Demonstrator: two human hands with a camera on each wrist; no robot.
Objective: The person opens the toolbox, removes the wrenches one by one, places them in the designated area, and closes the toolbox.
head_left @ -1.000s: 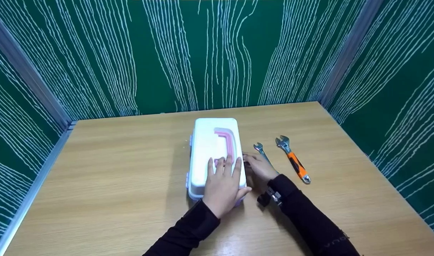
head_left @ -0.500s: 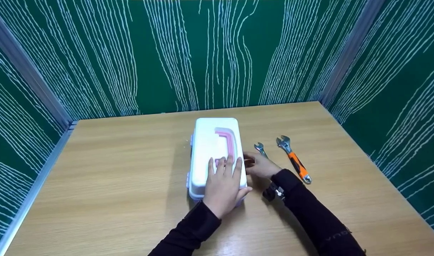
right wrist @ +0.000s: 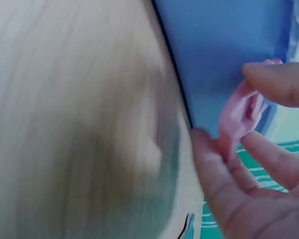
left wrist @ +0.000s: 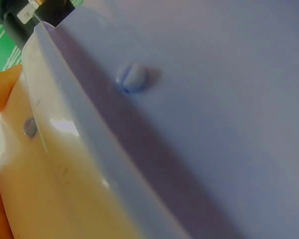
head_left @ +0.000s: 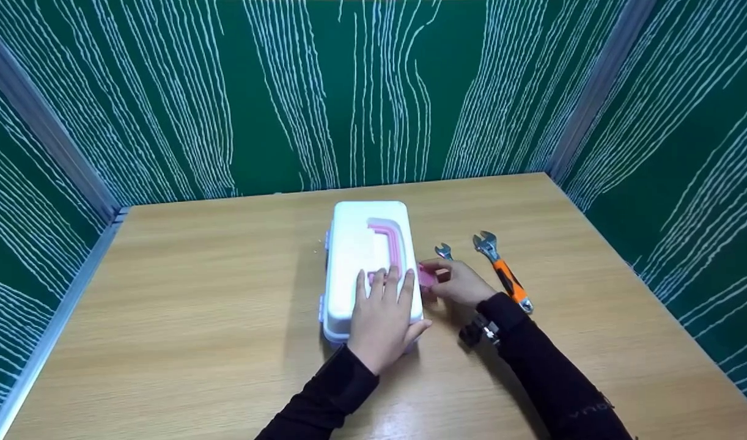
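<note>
A toolbox [head_left: 355, 244] with a white lid, a pink recessed handle [head_left: 397, 244] and a pale blue base [right wrist: 214, 45] stands lengthwise on the table. My left hand [head_left: 381, 324] lies on the near part of the lid, fingers spread straight across the handle's near end. At the box's right side, my right hand [head_left: 464, 285] holds a pink latch [right wrist: 234, 117] between thumb and fingers. That latch stands swung outward from the blue wall. The left wrist view shows the box's near end close up, with fingers [left wrist: 1, 92] at the lid's edge.
Right of the box lies an open-end wrench [head_left: 444, 251], its lower part hidden by my right hand. Farther right is an adjustable wrench [head_left: 502, 272] with an orange and black handle. Green panels [head_left: 459, 73] with white lines enclose the wooden table [head_left: 196, 305] at the back and sides.
My right hand has moved slightly right, away from the box, and the pink latch now shows, swung outward in its fingers. The left hand and box have stayed put.
</note>
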